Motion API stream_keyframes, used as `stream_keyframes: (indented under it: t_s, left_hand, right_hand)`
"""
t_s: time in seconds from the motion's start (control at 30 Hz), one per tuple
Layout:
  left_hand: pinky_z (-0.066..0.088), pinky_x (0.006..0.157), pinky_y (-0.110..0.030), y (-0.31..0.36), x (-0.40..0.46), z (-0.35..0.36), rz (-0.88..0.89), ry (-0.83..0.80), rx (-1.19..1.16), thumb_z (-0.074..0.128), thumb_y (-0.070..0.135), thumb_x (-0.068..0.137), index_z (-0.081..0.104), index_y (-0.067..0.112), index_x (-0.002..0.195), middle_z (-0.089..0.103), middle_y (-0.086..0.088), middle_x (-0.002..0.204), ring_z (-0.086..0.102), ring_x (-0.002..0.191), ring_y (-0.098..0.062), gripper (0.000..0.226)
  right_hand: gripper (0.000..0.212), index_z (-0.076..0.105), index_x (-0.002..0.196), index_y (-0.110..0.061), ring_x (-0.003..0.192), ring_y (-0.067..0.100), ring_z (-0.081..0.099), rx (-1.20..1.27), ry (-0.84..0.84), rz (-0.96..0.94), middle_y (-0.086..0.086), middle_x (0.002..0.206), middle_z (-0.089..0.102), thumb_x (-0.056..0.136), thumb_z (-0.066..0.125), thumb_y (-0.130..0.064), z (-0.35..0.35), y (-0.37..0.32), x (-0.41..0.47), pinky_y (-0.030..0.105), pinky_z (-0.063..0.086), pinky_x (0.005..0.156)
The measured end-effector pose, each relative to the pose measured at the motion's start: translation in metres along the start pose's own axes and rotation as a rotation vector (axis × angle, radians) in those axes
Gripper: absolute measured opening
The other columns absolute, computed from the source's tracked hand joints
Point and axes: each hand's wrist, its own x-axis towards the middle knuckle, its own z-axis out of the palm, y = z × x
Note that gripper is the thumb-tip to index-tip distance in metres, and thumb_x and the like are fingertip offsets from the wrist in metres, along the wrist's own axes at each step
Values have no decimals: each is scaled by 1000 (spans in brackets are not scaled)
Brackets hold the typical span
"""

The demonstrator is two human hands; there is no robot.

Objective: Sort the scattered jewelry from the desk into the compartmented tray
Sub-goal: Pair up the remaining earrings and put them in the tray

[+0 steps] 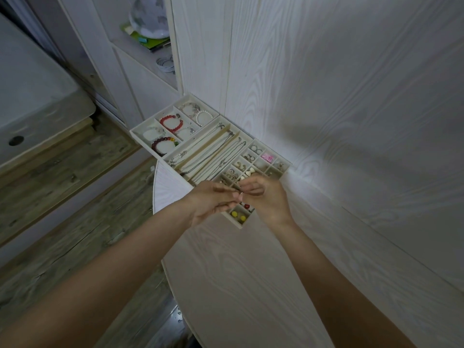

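— While both hands meet above the tray (pixel 236 223), what do they grip?
— The left hand (pixel 213 203) and right hand (pixel 263 197) pinch a small silver ring (pixel 240 196) between curled fingers.
— And the tray?
— At the desk's (pixel 251 272) far left corner, bracelets (pixel 172 123), necklaces (pixel 208 154) and earrings sorted inside.

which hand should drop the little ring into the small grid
Right, probably. The right hand pinches the ring and hovers over the grid; the left hand only meets it at the fingertips.
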Motion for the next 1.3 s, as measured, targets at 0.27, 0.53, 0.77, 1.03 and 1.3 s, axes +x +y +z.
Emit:
stream_keyframes:
  t_s: [0.27, 0.53, 0.77, 1.03, 1.3]
  left_hand:
    - [41, 50, -12, 0, 11, 1, 31, 50, 231, 68, 9, 83, 69, 10, 90, 67, -6, 81, 57, 59, -2, 8]
    - [38, 52, -16, 10, 28, 10, -53, 31, 268, 68, 5, 82, 69, 3, 98, 63, -2, 68, 54, 52, -3, 16]
    - [40, 57, -16, 10, 41, 17, -35, -52, 339, 64, 10, 87, 68, 6, 101, 63, 4, 69, 55, 57, 0, 15]
    - [53, 79, -27, 15, 54, 18, 263, -26, 554, 67, 5, 83, 69, 17, 81, 68, -5, 87, 63, 81, -13, 11]
    - [40, 56, -10, 16, 71, 15, 226, 47, 616, 59, 16, 91, 70, 11, 84, 60, 4, 69, 53, 58, 1, 13]
  right_hand:
    - [22, 67, 67, -24, 73, 13, 66, -75, -1, 26, -6, 71, 67, 74, 76, -6, -5, 10, 2, 30, 56, 75]
    - [15, 71, 76, -11, 74, 21, 69, 126, -35, 106, 11, 80, 70, 77, 70, 4, -22, 17, 11, 32, 57, 73]
    - [12, 69, 85, -1, 64, 14, 65, 287, -24, 202, 10, 74, 67, 83, 63, 8, -31, 16, 14, 22, 58, 68]
    - [14, 68, 76, -8, 62, 14, 64, 300, 15, 194, 7, 69, 66, 84, 64, 3, -34, 19, 22, 28, 57, 71]
    - [7, 65, 85, -13, 65, 5, 60, -75, -2, 64, -2, 74, 64, 88, 61, -8, -43, 36, 50, 14, 47, 63]
